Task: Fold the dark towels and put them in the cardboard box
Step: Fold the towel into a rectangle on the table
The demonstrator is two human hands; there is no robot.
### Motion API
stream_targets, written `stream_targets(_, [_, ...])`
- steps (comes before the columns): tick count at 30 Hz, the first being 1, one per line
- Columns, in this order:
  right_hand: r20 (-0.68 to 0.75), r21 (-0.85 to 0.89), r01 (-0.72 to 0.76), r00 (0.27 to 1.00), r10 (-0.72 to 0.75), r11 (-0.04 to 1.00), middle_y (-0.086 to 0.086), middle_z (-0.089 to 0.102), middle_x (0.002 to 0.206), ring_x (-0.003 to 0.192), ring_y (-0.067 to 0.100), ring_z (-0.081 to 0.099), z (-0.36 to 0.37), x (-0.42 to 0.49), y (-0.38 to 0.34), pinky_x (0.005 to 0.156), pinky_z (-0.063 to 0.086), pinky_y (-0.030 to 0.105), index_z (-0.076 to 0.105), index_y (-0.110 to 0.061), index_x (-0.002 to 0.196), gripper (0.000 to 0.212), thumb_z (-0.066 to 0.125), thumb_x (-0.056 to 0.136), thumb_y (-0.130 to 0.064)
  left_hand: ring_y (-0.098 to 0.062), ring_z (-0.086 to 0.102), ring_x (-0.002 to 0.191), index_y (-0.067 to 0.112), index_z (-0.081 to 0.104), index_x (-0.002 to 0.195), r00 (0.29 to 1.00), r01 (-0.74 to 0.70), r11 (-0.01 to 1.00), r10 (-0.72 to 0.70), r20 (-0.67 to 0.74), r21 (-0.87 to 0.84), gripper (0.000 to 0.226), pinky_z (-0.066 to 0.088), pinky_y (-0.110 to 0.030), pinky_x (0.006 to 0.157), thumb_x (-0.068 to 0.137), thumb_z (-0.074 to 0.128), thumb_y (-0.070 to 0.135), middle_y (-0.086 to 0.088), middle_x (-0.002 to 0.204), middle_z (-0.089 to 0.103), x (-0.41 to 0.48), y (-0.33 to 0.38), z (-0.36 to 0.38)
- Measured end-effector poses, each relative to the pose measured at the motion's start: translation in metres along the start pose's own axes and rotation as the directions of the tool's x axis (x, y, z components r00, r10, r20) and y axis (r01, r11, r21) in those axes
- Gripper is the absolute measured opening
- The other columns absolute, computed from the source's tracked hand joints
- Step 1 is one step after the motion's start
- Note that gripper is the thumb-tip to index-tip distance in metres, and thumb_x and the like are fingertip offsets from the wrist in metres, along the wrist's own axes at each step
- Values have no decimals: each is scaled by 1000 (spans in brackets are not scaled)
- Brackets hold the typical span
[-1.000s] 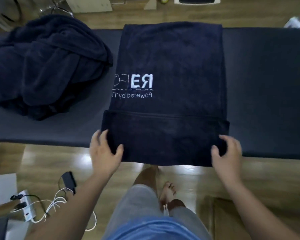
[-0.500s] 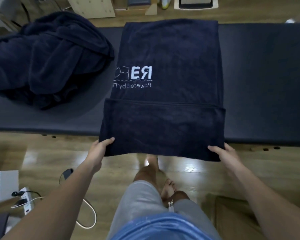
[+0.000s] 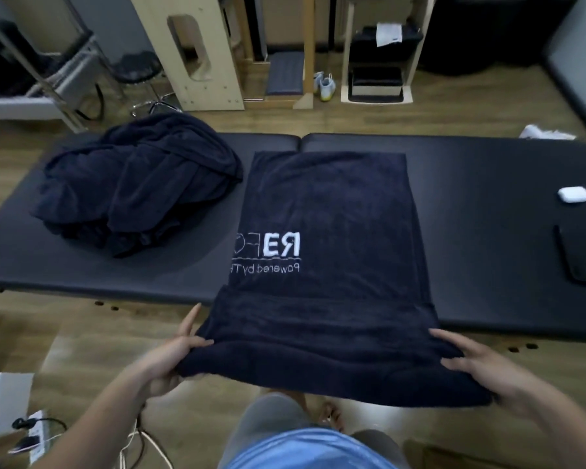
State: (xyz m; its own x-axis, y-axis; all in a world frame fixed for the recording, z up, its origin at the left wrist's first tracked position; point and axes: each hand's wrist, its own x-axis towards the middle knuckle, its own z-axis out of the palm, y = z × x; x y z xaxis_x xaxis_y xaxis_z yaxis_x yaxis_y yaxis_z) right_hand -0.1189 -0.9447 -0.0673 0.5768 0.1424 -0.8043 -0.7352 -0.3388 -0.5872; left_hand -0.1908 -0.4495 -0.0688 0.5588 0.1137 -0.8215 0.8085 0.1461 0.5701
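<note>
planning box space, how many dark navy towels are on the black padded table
2 seen: a flat navy logo towel, centred, near edge held by left hand and right hand; a crumpled navy heap left of it, possibly hiding more.

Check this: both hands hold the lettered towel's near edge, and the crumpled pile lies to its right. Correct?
No: the head view shows the crumpled pile left of the lettered towel. Left hand and right hand do hold its near edge.

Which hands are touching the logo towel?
Touching, both: the head view shows the left hand pinching the logo towel at its near left corner, the right hand gripping its near right corner.
</note>
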Motion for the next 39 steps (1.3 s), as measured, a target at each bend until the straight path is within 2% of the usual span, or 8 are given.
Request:
stream_targets(4, [-93, -27, -80, 993, 77, 996, 6, 74, 108, 100, 28, 67, -19, 2, -24, 79, 48, 34, 78, -24, 103, 24, 63, 84, -20, -16, 57, 36, 14, 62, 128, 995, 77, 993, -71, 68, -87, 36, 45, -19, 30, 95, 49, 4, -14, 73, 70, -12, 38, 0])
stream_targets(6, [-140, 152, -98, 983, 120, 983, 11, 74, 86, 75, 29, 67, -23, 7, -40, 62, 47, 31, 79, -16, 98, 29, 59, 84, -32, -18, 63, 37, 1, 64, 110, 995, 100, 961, -94, 33, -259, 25, 50, -21, 34, 93, 59, 18, -14, 58, 67, -7, 58, 0])
stream_targets(8, [-131, 429, -76, 981, 145, 900, 16, 69, 69, 55, 30, 64, -22, 15, -60, 49, 51, 29, 75, -4, 90, 39, 45, 92, -30, -26, 72, 52, -3, 63, 106, 998, 57, 906, -44, 40, -420, 44, 59, -29, 44, 87, 65, 36, -21, 74, 72, 2, 76, 3])
stream_targets(13, [-114, 663, 36, 992, 53, 747, 23, 73, 101, 91, 38, 72, -23, 49, -104, 86, 47, 49, 58, -13, 85, 32, 48, 55, -11, -30, 71, 105, -3, 72, 91, 980, -56, 876, 140, 143, -478, 53, 61, -39, 82, 50, 99, 19, -29, 116, 68, 35, 121, 11])
stream_targets(18, [-243, 244, 72, 970, -11, 967, 11, 71, 98, 76, 22, 70, -23, 117, -140, 77, 45, 35, 61, -11, 90, 6, 58, 87, -6, -10, 55, 40, 8, 65, 74, 966, -178, 984, 176, -187, 7, 15, 42, -18, 41, 79, 79, 12, -7, 61, 61, 104, 162, 32])
stream_targets(24, [-351, 5, -63, 934, 61, 998, -6, 68, 96, 91, 21, 64, -6, 173, -136, 84, 50, 40, 64, -25, 107, 22, 67, 91, -39, -22, 74, 92, 14, 77, 100, 968, -108, 978, 144, -206, 176, 32, 57, -44, 91, 83, 77, 42, -1, 97, 79, 158, 151, 31])
stream_targets(33, [-588, -263, -19, 796, -145, 965, 2, 57, 101, 92, 22, 51, 14, 155, -110, 78, 40, 39, 53, -16, 113, 37, 40, 100, -48, -20, 74, 92, 9, 74, 98, 950, -132, 989, 145, -276, 65, 35, 55, -36, 79, 94, 62, 42, 0, 96, 78, 146, 124, 42])
stream_targets(39, [-617, -320, -119, 779, -112, 940, 20, 63, 103, 100, 45, 56, 18, 164, -103, 77, 44, 46, 50, -8, 101, 44, 37, 99, -50, -11, 66, 104, 29, 64, 111, 950, -145, 932, 225, -216, 331, 27, 49, -31, 83, 97, 51, 48, 10, 107, 73, 145, 109, 33])
